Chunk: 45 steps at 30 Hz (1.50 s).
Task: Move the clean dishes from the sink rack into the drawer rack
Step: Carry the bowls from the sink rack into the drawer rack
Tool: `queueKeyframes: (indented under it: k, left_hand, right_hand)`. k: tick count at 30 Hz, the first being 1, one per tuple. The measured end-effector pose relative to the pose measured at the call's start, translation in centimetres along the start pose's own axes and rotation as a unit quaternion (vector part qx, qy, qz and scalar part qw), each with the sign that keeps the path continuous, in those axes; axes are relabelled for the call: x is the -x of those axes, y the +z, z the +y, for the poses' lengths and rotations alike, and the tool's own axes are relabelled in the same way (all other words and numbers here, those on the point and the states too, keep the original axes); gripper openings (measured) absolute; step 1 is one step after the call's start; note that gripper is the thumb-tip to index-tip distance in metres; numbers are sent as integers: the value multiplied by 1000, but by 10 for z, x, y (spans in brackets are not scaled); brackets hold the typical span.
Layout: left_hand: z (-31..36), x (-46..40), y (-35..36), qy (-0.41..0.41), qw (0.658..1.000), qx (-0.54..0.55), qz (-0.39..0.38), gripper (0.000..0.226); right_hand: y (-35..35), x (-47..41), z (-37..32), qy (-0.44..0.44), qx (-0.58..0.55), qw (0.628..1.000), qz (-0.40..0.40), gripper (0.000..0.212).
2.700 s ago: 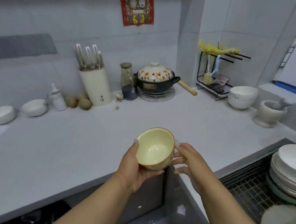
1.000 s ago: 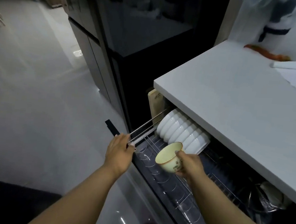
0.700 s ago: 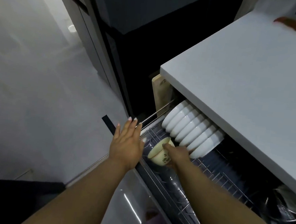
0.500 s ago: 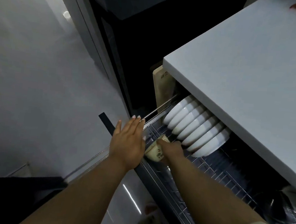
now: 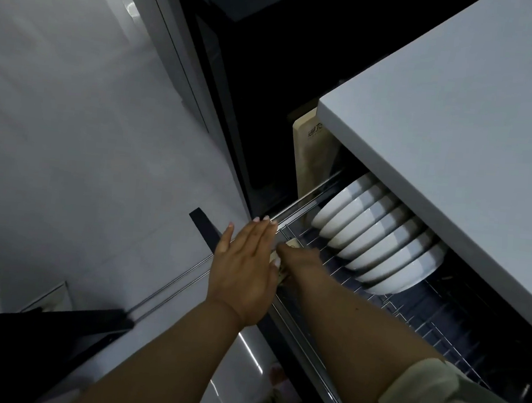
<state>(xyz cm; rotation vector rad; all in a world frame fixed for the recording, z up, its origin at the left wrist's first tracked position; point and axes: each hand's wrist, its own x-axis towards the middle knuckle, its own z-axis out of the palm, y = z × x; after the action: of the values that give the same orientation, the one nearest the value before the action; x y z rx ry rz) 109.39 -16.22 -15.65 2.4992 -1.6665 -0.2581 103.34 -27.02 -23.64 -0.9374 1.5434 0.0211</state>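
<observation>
We held our left hand (image 5: 245, 264) flat, fingers straight, on the drawer front (image 5: 205, 231). Our right hand (image 5: 298, 258) gripped the yellow bowl (image 5: 293, 243) low inside the drawer rack (image 5: 410, 309), beside the white bowls (image 5: 377, 241).

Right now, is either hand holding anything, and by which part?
The right hand holds the yellow bowl, mostly hidden, so where it grips cannot be told. The left hand holds nothing.

A small cream cup (image 5: 287, 249), mostly hidden, lies in the near corner of the wire drawer rack (image 5: 416, 316). Behind it, a row of white bowls (image 5: 381, 241) stands on edge.
</observation>
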Motion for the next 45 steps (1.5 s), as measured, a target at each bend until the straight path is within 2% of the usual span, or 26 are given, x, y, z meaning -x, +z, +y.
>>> queueKeyframes:
  k: [3, 9, 11, 13, 16, 21, 23, 26, 37, 45]
  left_hand:
    - [0, 0, 0, 2, 1000, -6, 3, 59]
    - [-1, 0, 1, -7, 1000, -5, 1, 61]
    - [0, 1, 0, -9, 1000, -4, -2, 63]
    - [0, 1, -1, -10, 1000, -4, -6, 67]
    - [2, 1, -2, -11, 1000, -13, -9, 70]
    - [7, 1, -7, -26, 999, -9, -37, 79]
    - [14, 6, -11, -39, 998, 24, -50, 72]
    - [32, 20, -18, -37, 996, 67, -44, 60]
    - [105, 97, -69, -5, 996, 84, -1, 58]
    - [180, 144, -87, 87, 992, 89, 38, 58]
  right_hand:
    - [13, -43, 15, 1, -26, 999, -23, 92]
    - [19, -76, 29, 27, -7, 999, -45, 101]
    - [10, -53, 20, 13, 5, 999, -41, 91]
    - [-3, -15, 3, -16, 41, 999, -21, 66]
    - [-19, 2, -2, -27, 56, 998, -6, 58]
    - [-43, 26, 1, -49, -2, 998, -33, 37]
    - [-53, 41, 2, -51, -35, 997, -34, 29]
    - [-67, 61, 6, -50, -61, 996, -32, 29]
    - [-145, 171, 52, -115, -154, 981, -30, 22]
    - [-223, 249, 107, -159, -234, 959, 11, 26]
